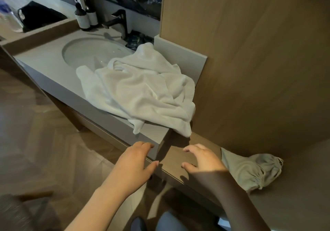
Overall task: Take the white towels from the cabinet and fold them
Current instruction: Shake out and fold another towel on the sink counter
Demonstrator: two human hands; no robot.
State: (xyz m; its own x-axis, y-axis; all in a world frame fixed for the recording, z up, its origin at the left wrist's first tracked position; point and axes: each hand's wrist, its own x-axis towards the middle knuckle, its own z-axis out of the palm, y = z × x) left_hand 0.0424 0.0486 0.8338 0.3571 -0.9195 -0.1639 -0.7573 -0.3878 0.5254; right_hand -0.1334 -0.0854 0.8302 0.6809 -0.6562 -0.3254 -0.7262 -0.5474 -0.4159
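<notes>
1. White towels point(142, 91) lie in one crumpled heap on the grey bench point(50, 65), just right of the sink point(89, 52), with a corner hanging over the front edge. They look to be out of the cabinet and set here because folding needs a flat surface.
2. Left grip point(134, 161) hovers at the bench's front corner, fingers loosely curved, holding nothing.
3. Right grip point(201, 159) hangs over the lower wooden ledge point(176, 159), likewise half-open and empty. Both point toward the heap, probably to reach for it.
4. Grey drawstring bag point(253, 170) lies farther right on that ledge, apart from the towels and out of the way.
5. Folding seems not yet begun.
</notes>
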